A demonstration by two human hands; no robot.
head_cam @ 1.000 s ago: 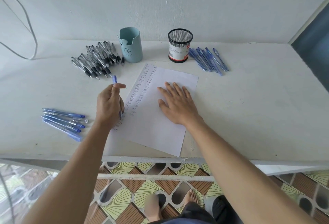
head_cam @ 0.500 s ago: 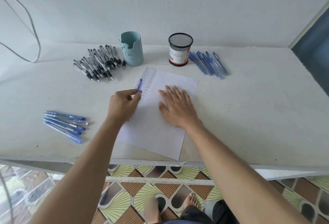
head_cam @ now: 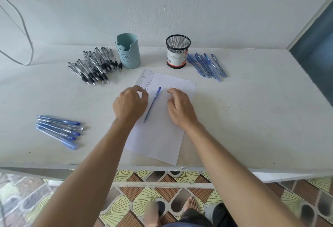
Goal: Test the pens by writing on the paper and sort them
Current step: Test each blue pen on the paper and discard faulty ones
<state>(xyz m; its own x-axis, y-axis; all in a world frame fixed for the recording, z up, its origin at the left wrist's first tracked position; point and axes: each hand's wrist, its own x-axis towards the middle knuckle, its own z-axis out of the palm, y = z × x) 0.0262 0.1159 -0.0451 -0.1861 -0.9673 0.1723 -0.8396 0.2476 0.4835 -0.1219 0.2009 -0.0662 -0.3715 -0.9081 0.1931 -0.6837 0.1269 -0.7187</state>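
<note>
- Blue pen [head_cam: 152, 105] lies slanted on the paper [head_cam: 162, 136], between our two grips, held by neither.
- Our left grip [head_cam: 130, 105] is released, fingers loosely curled, at the paper's left edge.
- Our right grip [head_cam: 180, 107] is likewise released, over the paper's right half.

white wall [head_cam: 162, 13] | white table [head_cam: 252, 118] | patterned tile floor [head_cam: 124, 208] | grey cable [head_cam: 32, 46] on wall, left
</note>
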